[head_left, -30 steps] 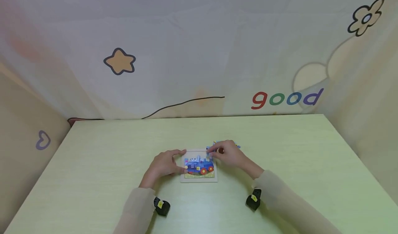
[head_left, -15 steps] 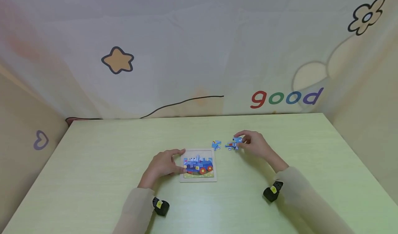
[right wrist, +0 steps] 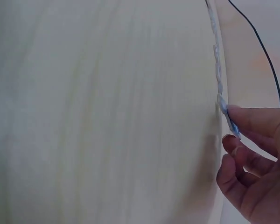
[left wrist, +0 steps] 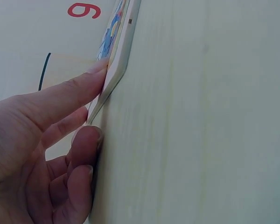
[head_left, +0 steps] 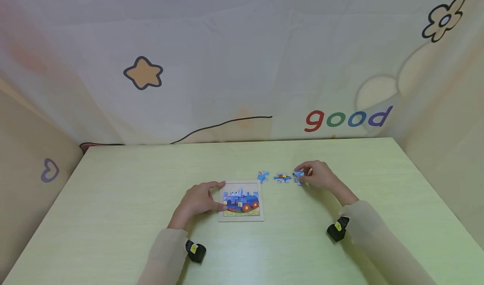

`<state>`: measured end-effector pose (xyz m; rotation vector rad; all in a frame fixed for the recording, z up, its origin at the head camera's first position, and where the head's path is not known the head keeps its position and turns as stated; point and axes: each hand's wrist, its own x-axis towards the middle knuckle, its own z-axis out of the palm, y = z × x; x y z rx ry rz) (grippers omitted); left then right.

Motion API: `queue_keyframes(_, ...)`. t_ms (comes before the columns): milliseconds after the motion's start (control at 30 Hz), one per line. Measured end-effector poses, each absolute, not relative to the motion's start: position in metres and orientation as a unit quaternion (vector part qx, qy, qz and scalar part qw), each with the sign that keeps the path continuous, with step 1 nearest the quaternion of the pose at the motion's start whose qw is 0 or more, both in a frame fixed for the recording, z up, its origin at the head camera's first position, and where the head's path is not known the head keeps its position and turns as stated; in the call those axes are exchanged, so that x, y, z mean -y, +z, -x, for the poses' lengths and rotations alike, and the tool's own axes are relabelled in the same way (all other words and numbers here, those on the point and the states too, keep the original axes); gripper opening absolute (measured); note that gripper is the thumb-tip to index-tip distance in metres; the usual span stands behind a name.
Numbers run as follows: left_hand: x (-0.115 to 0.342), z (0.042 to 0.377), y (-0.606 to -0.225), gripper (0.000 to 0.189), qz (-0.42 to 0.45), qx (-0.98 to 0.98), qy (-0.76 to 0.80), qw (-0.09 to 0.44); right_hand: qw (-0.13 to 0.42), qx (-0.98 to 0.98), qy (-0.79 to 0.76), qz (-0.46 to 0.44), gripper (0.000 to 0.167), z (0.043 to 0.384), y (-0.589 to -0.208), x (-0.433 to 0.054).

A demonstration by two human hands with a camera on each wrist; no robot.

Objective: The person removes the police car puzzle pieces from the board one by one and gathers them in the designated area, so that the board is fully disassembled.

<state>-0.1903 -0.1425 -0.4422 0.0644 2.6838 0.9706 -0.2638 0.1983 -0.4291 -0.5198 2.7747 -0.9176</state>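
My left hand holds the left side of a small framed jigsaw puzzle, with the thumb on its face and the index finger at its upper left corner. The picture inside shows a blue vehicle with eyes and red-and-yellow wheels; the upper part of the tray is bare wood. In the left wrist view, the thumb presses on the frame edge and the other fingers curl beside it. My right hand pinches a blue puzzle piece between thumb and fingers. That piece appears tilted in the right wrist view, close over the table.
Two loose puzzle pieces lie behind the frame to the right: a light-blue one near its corner and one with red and yellow details beside the right hand. The pale table ends at a printed curtain at the back.
My right hand has moved from the puzzle's upper right corner out to the right, where it now pinches a blue piece away from the other two. The left hand has stayed on the frame.
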Motion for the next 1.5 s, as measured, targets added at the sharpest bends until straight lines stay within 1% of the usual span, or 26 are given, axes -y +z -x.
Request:
queue_keyframes(233,0.142,0.19,-0.44,0.069,-0.025,-0.93,0.339,0.144,0.08,-0.938,-0.288,0.173,0.021,0.266,-0.431,-0.198)
queue_keyframes(400,0.143,0.19,-0.441,0.069,-0.03,-0.93,0.337,0.142,0.08,-0.941,-0.283,0.17,0.021,0.265,-0.429,-0.196)
queue_keyframes(600,0.145,0.191,-0.441,0.069,-0.031,-0.931,0.333,0.143,0.067,-0.936,-0.294,0.179,0.019,0.259,-0.425,-0.174)
queue_keyframes(900,0.144,0.193,-0.442,0.069,-0.032,-0.93,0.337,0.144,0.102,-0.908,-0.338,0.224,0.019,0.245,-0.423,-0.118)
queue_keyframes(1033,0.143,0.193,-0.443,0.069,-0.028,-0.931,0.333,0.147,0.129,-0.9,-0.345,0.232,0.02,0.239,-0.423,-0.093)
queue_keyframes(1167,0.144,0.193,-0.442,0.068,-0.025,-0.932,0.33,0.15,0.155,-0.886,-0.349,0.262,0.02,0.231,-0.422,-0.069)
queue_keyframes(1333,0.144,0.191,-0.442,0.067,-0.027,-0.933,0.327,0.148,0.168,-0.87,-0.356,0.299,0.021,0.224,-0.425,-0.049)
queue_keyframes(1500,0.145,0.19,-0.442,0.066,-0.029,-0.931,0.334,0.146,0.176,-0.875,-0.347,0.287,0.022,0.221,-0.432,-0.041)
